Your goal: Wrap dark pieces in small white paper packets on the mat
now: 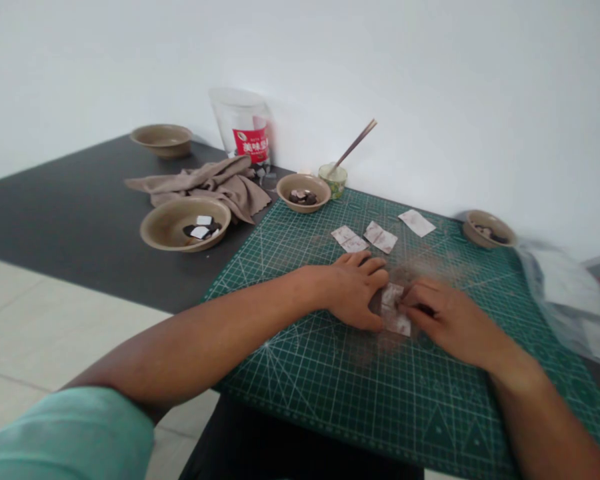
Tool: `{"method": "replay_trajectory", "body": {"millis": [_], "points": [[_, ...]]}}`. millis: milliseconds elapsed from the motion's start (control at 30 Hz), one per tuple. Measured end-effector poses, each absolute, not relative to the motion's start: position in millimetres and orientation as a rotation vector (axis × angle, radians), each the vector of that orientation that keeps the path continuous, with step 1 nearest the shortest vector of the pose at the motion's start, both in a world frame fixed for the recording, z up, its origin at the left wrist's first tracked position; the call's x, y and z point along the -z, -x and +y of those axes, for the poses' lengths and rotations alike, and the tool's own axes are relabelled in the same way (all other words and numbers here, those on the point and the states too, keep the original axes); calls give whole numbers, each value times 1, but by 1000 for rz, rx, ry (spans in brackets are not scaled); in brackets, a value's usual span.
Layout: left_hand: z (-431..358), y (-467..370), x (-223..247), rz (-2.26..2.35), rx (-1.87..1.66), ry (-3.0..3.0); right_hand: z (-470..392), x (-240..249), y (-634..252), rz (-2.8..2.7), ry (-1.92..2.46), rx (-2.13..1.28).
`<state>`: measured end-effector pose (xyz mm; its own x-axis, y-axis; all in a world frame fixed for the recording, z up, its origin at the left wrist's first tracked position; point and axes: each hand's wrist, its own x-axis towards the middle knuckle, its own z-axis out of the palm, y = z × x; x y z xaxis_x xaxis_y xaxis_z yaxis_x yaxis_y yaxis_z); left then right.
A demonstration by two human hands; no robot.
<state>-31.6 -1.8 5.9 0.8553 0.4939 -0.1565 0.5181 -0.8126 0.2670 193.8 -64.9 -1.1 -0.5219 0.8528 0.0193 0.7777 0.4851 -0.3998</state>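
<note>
On the green cutting mat (325, 373) lies a small whitish rectangular piece (396, 324) with brown smudges and a dark line across it. My left hand (357, 290) rests flat beside it, fingers spread, its thumb and fingertips at the piece's left edge. My right hand (443, 317) is closed in a pinch over the piece's right side; what its fingers hold, if anything, is hidden. Farther back lie similar smudged pieces, one at the left (350, 239), one in the middle (381, 237) and a paler one (417, 223). Brown dust marks the mat around my hands.
A bowl of dark and white pieces (163, 227) stands left, near a crumpled brown cloth (200, 183). Behind are another bowl (160, 137), a clear jar (237, 117), a small bowl (304, 203) and a cup with sticks (334, 187). Rightward are a bowl (487, 233) and plastic bag (570, 300).
</note>
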Motion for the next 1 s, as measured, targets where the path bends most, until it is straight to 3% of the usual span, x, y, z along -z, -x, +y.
{"method": "replay_trajectory", "body": {"millis": [100, 267, 433, 633, 800, 1000], "points": [[-2, 32, -8, 758, 122, -2727, -67, 2, -192, -2516, 1309, -613], [-3, 32, -9, 776, 120, -2723, -62, 6, -196, -2420, 1507, -336], [-3, 32, -9, 758, 112, -2717, -66, 6, -188, -2526, 1319, -539], [-3, 32, -8, 777, 113, -2719, -62, 4, -192, -2428, 1505, -366], [-3, 32, -7, 749, 112, -2723, -66, 4, -188, -2496, 1299, -602], [-3, 31, -8, 787, 143, -2719, -60, 2, -194, -2475, 1442, -456]]}}
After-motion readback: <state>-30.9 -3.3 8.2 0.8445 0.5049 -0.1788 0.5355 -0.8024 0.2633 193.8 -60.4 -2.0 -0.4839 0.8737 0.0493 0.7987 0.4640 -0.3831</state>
